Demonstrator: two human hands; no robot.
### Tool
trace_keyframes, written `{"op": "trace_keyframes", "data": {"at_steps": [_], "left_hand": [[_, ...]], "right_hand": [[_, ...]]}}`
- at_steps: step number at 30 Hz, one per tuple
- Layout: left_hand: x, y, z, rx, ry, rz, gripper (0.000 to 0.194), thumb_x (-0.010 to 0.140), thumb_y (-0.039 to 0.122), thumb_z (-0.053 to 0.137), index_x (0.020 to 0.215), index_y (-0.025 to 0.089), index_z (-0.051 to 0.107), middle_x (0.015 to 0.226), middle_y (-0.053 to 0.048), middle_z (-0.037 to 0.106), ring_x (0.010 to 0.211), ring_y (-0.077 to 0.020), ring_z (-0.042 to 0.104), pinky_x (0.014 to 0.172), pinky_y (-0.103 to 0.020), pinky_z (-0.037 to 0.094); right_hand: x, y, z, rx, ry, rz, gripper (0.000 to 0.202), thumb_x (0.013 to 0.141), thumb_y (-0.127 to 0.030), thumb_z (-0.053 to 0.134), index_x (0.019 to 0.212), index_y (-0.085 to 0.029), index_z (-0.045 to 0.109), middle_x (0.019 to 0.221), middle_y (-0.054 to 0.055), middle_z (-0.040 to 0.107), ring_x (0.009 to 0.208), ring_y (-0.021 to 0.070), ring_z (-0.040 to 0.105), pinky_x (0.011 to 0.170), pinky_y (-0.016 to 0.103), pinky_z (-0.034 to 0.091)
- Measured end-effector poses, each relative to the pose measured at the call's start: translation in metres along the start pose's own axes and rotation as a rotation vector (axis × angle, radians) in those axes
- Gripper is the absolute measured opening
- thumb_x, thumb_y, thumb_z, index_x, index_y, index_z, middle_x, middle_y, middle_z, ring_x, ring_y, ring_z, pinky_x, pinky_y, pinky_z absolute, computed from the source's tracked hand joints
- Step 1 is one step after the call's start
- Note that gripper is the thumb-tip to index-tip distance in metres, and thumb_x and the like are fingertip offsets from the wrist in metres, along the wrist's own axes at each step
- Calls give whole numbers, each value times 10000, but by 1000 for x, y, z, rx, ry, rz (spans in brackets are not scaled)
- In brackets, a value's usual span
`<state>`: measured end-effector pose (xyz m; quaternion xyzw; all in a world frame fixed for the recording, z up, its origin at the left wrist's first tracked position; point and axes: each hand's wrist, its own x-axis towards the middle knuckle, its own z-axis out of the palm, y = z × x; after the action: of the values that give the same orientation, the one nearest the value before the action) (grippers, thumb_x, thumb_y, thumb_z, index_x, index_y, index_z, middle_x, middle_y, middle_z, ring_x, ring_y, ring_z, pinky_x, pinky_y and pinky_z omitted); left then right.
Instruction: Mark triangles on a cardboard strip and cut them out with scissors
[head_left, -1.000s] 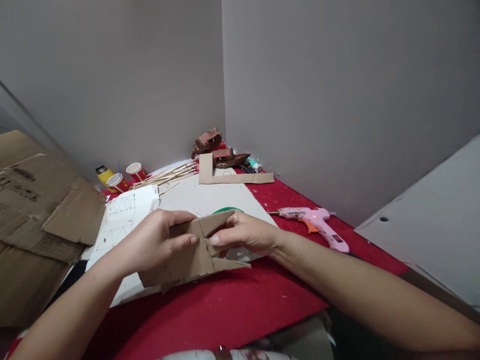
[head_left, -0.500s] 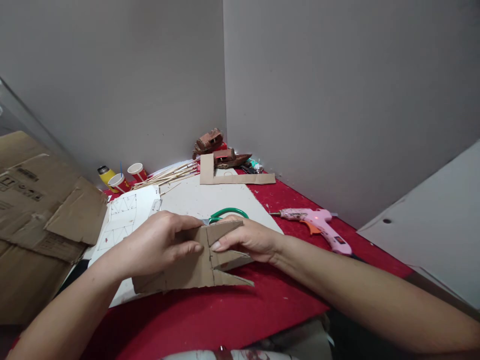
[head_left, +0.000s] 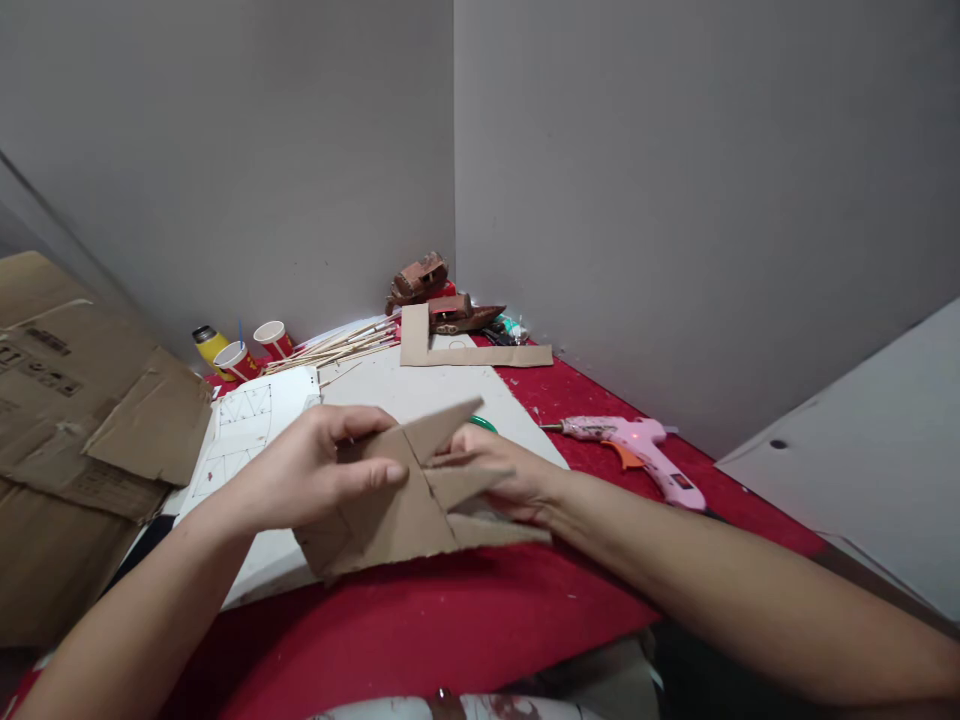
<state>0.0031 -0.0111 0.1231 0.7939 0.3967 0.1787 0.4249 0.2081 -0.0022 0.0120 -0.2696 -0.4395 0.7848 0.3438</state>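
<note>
A cardboard piece [head_left: 382, 500] with pointed prongs on its right side is tilted above the front of the table. My left hand [head_left: 337, 465] grips it by the upper left edge, thumb on the near face. Behind the prongs is my right hand [head_left: 517, 475], its fingers mostly hidden by the cardboard. A green scissor handle [head_left: 482, 423] shows just beyond my right hand; the rest of the scissors is hidden. Pencil-like lines run across the cardboard at the base of the prongs.
A pink glue gun [head_left: 637, 445] lies on the red cloth [head_left: 420, 630] at right. Farther back are an L-shaped cardboard strip [head_left: 480, 356], thin sticks [head_left: 337, 345], brown models [head_left: 457, 310], paper cups [head_left: 236, 362] and a yellow bottle [head_left: 212, 350]. Large cardboard [head_left: 82, 400] stands left.
The cardboard piece has turned, its prongs now pointing more up and right. My right thumb has left its near face, and my right hand has slipped behind the prongs. Less of the green handle shows.
</note>
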Motion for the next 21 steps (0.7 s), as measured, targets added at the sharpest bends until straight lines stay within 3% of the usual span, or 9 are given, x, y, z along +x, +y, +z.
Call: {"op": "trace_keyframes", "data": {"at_steps": [4, 6, 9, 12, 15, 19, 21], "left_hand": [[3, -14, -6, -354, 253, -3, 203, 785, 343, 804, 902, 204, 716, 808, 3, 717, 700, -149, 650, 631, -225, 515], [4, -21, -8, -451, 388, 16, 230, 763, 340, 824, 920, 206, 723, 846, -10, 748, 727, -159, 678, 677, -245, 537], [6, -30, -6, -515, 572, 43, 233, 759, 355, 823, 910, 210, 720, 870, -13, 769, 752, -169, 698, 717, -260, 544], [7, -38, 3, -591, 656, 46, 251, 768, 366, 810, 953, 227, 713, 925, -12, 779, 791, -183, 712, 746, -280, 549], [2, -46, 14, -665, 586, -15, 262, 793, 403, 787, 972, 226, 717, 930, -26, 777, 792, -195, 713, 740, -294, 556], [-15, -55, 21, -643, 250, -170, 312, 787, 430, 793, 968, 183, 738, 858, -59, 752, 684, -179, 676, 654, -290, 562], [-24, -58, 19, -618, 187, -208, 304, 791, 434, 790, 944, 176, 740, 810, -45, 723, 639, -156, 639, 618, -286, 567]], "right_hand": [[11, -3, -9, -23, 119, -117, 254, 693, -327, 789, 654, -171, 592, 522, -48, 621, 438, 82, 556, 415, 172, 394], [10, -6, -9, -44, 116, -145, 222, 695, -306, 785, 733, -173, 611, 574, -36, 657, 456, 93, 590, 427, 177, 440], [5, -8, -2, -97, -34, -135, 419, 627, -278, 839, 979, -182, 633, 820, 15, 732, 617, 163, 700, 515, 254, 564], [0, -3, 6, -301, -146, -166, 473, 682, -433, 825, 1024, -175, 626, 861, 36, 716, 670, 180, 712, 541, 278, 583], [1, 0, 5, -489, -38, -234, 439, 810, -579, 700, 912, -157, 634, 682, 0, 658, 551, 131, 644, 525, 243, 534], [6, -7, -8, -620, 112, -269, 470, 885, -637, 568, 921, -171, 615, 690, -8, 641, 542, 117, 611, 547, 237, 502], [8, -13, -17, -729, 162, -268, 497, 950, -634, 427, 922, -174, 613, 701, 13, 656, 586, 138, 632, 596, 259, 517]]}}
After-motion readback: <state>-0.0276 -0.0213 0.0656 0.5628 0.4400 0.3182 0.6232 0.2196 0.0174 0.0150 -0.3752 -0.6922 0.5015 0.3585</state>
